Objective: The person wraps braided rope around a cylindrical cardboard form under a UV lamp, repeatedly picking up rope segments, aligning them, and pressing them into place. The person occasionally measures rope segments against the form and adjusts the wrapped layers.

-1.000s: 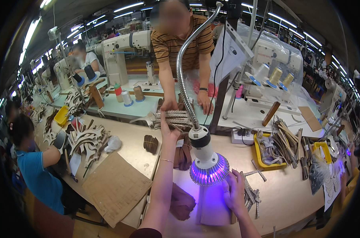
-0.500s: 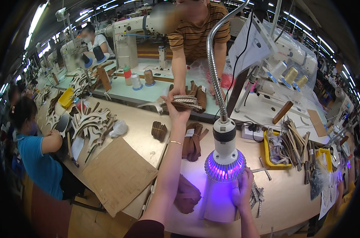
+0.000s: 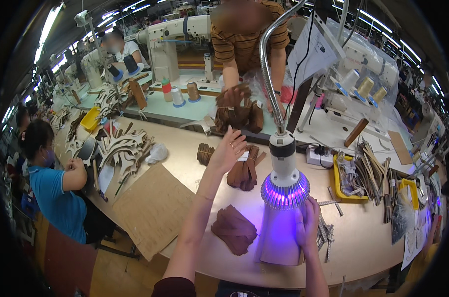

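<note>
My left hand point(image 3: 229, 151) is stretched forward over the table, fingers apart and holding nothing. Just beyond it, a co-worker's hand point(image 3: 231, 96) is at a bundle of brown strips point(image 3: 233, 117). Below my left hand lies another brown strip bundle point(image 3: 242, 174) with a pale label; a reddish-brown one point(image 3: 234, 229) is nearer to me. My right hand point(image 3: 308, 225) rests with extended fingers at the right edge of a flat brown board point(image 3: 279, 245), close under the lamp's rim. A finned lamp point(image 3: 285, 190) on a bendable metal neck throws violet light on the board.
A large brown sheet point(image 3: 157, 205) lies at left, with pale curved cut pieces point(image 3: 123, 151) behind it. A yellow tray point(image 3: 347, 185) and loose strips point(image 3: 375, 166) lie at right. Braided strips point(image 3: 325, 235) sit beside my right hand. Thread spools point(image 3: 178, 96) stand at the back.
My left hand has let go of the bundle with pale braided strips and drawn back toward me. The co-worker's hand has risen with brown strips. My right hand stays beside the board.
</note>
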The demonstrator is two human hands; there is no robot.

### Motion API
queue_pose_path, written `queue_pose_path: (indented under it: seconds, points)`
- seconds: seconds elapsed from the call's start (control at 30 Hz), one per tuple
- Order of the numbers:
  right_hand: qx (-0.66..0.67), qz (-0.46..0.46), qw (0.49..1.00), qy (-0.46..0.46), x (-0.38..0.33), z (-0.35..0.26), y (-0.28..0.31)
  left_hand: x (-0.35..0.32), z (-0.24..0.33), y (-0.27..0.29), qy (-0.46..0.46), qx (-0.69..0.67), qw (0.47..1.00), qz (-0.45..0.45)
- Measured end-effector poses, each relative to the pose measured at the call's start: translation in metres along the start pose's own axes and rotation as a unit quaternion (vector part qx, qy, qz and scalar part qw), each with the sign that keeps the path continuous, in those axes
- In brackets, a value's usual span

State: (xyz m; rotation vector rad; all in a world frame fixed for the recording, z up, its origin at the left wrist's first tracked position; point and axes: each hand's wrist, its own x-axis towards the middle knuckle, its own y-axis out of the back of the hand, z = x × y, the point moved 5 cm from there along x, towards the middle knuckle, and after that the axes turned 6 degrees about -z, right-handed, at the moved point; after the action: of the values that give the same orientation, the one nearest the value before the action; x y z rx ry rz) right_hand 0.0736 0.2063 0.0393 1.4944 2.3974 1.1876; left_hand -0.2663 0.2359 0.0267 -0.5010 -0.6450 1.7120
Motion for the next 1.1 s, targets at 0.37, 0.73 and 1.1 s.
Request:
queue_pose_path:
  seconds: [0.37, 0.73, 1.1]
  points:
    - [0.046, 0.017, 0.999, -0.012, -0.001, 0.006, -0.003, -0.143, -0.042, 0.020, 0.025, 0.654, 0.736, 0.171]
    - [-0.038, 0.012, 0.999, -0.028, -0.057, -0.021, 0.010, -0.147, -0.018, -0.045, 0.038, 0.661, 0.732, -0.162]
    - [-0.024, 0.012, 0.999, -0.048, -0.071, -0.031, 0.016, -0.186, -0.096, -0.057, 0.039, 0.825, 0.418, -0.378]
